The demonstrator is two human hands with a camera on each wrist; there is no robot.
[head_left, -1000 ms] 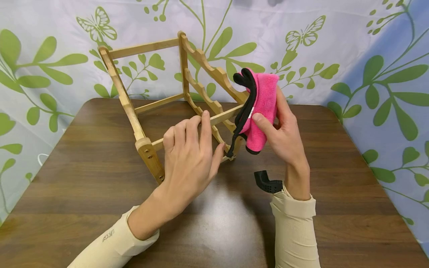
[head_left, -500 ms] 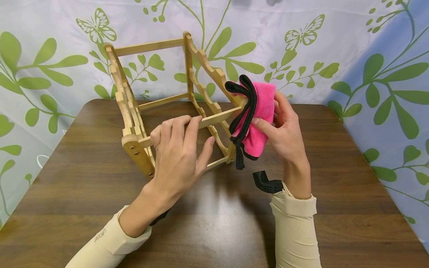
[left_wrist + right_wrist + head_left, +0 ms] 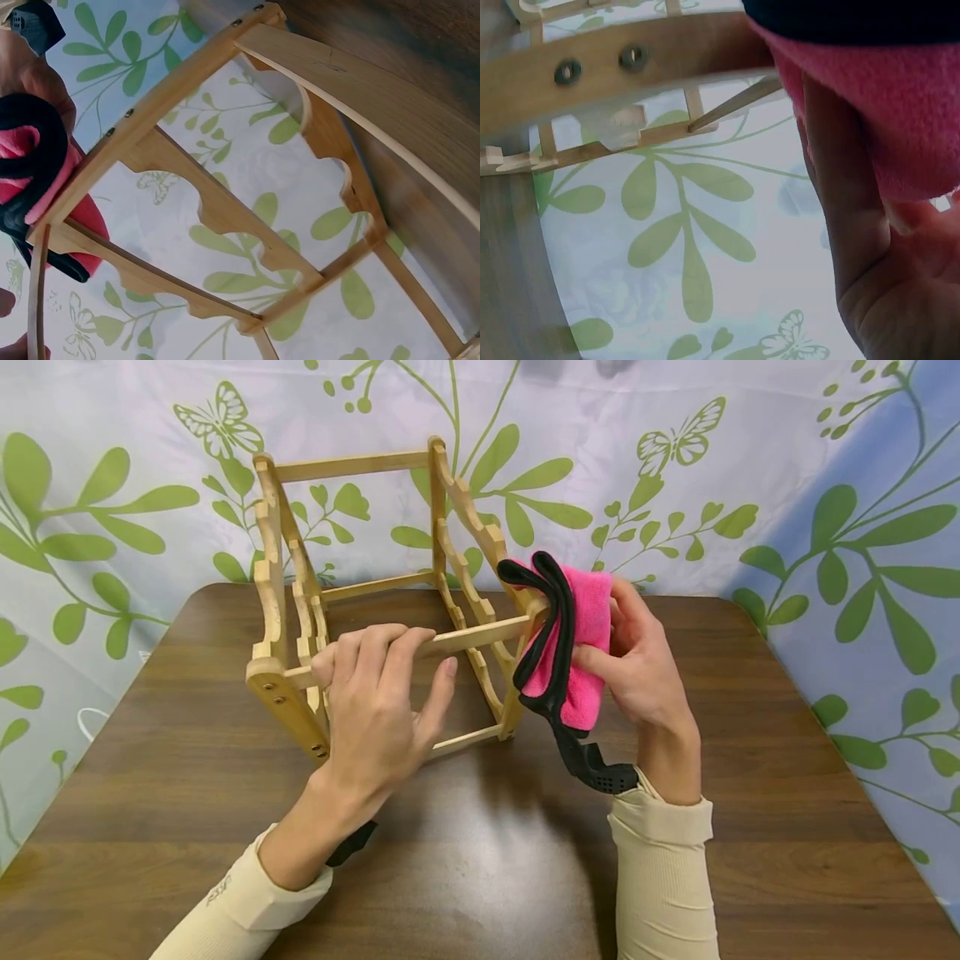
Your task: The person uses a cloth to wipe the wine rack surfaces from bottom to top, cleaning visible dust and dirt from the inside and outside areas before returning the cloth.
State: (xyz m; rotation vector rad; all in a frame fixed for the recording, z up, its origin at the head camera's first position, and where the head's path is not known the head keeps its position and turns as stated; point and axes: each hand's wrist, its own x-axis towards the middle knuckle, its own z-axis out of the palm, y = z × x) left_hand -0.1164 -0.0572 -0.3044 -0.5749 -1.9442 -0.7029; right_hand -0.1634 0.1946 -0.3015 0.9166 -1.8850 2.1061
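Note:
A light wooden rack (image 3: 480, 636) with scalloped side rails stands tilted on the table. My left hand (image 3: 372, 706) holds its near top bar, fingers bent over it and thumb on the near side. At the rack's right front corner, my right hand (image 3: 647, 670) grips a folded pink cloth (image 3: 591, 610) with black edging. The cloth lies against the corner and hides part of it. In the left wrist view, pink cloth (image 3: 88, 225) shows on both sides of the post. The right wrist view has the cloth (image 3: 915, 112) close beside the screwed wooden post (image 3: 682, 46).
Under the rack is a dark brown wooden table (image 3: 480, 877). A pale curtain (image 3: 585, 410) with green leaves and butterflies hangs behind it. A black wrist mount (image 3: 611, 777) sits at the right sleeve, near the cloth's hanging black edge.
The rack has turned, its near left corner shifting left and its far top bar right. My left hand moved left with the bar. The right hand and cloth slid down along the corner.

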